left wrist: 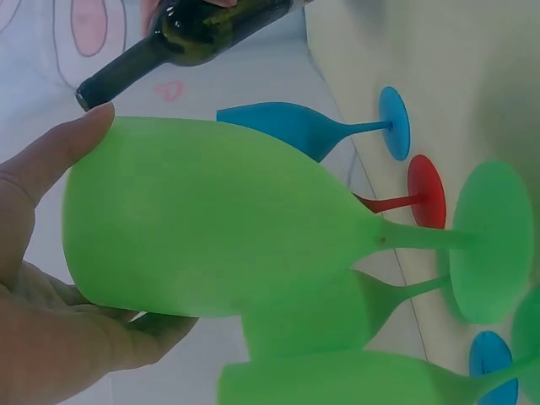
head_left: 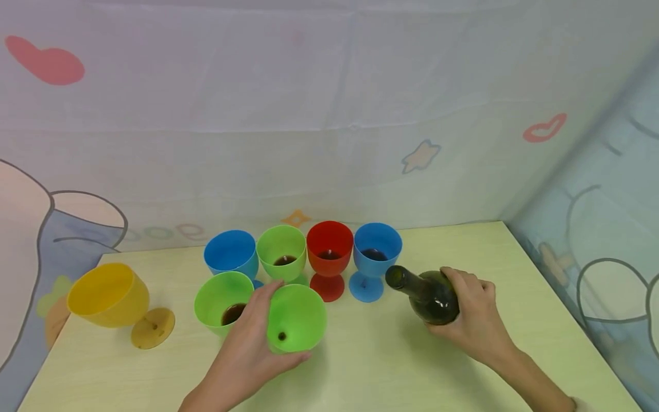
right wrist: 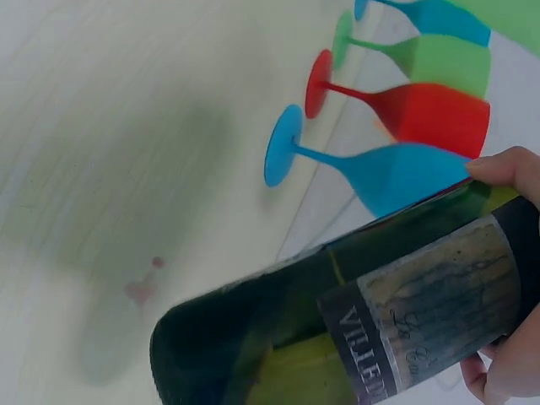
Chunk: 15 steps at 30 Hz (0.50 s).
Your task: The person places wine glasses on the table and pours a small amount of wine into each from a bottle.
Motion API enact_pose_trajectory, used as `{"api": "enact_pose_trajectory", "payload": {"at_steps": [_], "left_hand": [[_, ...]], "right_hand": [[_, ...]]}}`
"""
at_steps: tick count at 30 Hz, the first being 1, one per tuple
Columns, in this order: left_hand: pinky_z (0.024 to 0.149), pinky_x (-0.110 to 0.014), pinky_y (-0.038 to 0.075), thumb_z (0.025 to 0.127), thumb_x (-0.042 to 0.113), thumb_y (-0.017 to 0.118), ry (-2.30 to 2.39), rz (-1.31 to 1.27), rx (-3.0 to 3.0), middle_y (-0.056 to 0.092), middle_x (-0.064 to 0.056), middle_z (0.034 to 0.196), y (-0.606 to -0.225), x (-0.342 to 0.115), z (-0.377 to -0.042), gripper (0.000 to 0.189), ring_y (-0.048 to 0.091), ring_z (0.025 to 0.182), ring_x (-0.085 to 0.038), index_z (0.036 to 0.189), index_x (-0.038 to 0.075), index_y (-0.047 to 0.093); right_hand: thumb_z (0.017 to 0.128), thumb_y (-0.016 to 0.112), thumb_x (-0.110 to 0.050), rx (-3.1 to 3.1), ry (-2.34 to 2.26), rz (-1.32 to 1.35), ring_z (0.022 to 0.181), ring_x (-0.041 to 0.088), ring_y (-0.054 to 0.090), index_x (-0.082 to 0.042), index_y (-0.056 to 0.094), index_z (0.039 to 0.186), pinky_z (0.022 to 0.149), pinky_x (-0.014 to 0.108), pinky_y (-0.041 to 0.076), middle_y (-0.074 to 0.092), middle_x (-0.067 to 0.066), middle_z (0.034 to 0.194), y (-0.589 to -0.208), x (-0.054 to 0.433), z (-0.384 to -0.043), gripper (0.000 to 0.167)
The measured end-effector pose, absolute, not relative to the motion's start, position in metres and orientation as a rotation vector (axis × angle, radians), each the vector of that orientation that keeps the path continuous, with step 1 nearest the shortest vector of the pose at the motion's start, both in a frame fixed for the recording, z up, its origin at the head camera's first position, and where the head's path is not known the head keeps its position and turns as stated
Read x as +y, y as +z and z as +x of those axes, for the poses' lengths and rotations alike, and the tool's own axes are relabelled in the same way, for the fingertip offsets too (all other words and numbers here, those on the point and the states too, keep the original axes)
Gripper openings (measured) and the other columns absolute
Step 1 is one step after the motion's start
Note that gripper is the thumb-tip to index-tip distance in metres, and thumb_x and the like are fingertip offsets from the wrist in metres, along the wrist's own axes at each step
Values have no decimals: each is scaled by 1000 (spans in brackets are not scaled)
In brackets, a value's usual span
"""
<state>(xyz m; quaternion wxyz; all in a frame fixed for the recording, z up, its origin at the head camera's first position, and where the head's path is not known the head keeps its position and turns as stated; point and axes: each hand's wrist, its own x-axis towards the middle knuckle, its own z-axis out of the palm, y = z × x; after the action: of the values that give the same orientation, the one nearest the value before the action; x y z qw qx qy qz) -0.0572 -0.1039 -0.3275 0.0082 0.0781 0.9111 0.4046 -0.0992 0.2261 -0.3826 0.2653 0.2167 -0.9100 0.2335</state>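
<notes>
At the front middle, my left hand (head_left: 246,349) grips a green plastic goblet (head_left: 304,315) around the bowl, thumb on one side and fingers on the other. Inside that bowl shows only a small dark spot. Whether its foot touches the table cannot be told. To the right, my right hand (head_left: 476,320) holds a dark green wine bottle (head_left: 437,300) round its body, above the table. The bottle leans with its mouth pointing left, toward the goblets. Its label (right wrist: 439,295) faces the right wrist camera. No liquid is seen leaving the neck.
Behind stand a blue goblet (head_left: 231,252), plus a green goblet (head_left: 281,243), a red goblet (head_left: 330,246) and another blue goblet (head_left: 377,246) with dark liquid. Another green goblet (head_left: 218,292) with liquid stands left of my hand. A yellow goblet (head_left: 115,297) is at the far left.
</notes>
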Motion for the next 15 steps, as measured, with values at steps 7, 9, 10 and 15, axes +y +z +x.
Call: {"api": "enact_pose_trajectory", "payload": {"at_steps": [7,9,10,15], "left_hand": [[80,-43,48,57,23,87,1313,323,2892,46,-4,119,-333,-93,-65,90,46,107,-24,130,9,37],[80,-42,48,57,22,87,1311,332,2892,46,-4,120,-334,-90,-66,90,46,108,-24,130,9,37],[80,-42,48,57,22,87,1305,330,2890,45,-4,121,-335,-88,-66,90,45,108,-24,131,10,37],[80,-42,49,59,21,86,1299,323,2849,43,-5,126,-336,-82,-67,90,43,112,-25,132,10,35]], "right_hand": [[38,82,-20,-2432,340,699,88,34,53,3,53,110,70,48,33,54,18,99,-378,212,-95,81],[38,81,-21,-2427,287,712,88,34,53,2,53,110,69,49,35,54,19,98,-376,209,-94,80],[37,81,-21,-2426,263,717,88,35,53,2,53,109,69,50,35,54,19,98,-375,208,-94,81],[35,83,-25,-2418,155,733,85,34,52,-1,53,106,67,51,35,53,19,95,-370,205,-92,81]]}}
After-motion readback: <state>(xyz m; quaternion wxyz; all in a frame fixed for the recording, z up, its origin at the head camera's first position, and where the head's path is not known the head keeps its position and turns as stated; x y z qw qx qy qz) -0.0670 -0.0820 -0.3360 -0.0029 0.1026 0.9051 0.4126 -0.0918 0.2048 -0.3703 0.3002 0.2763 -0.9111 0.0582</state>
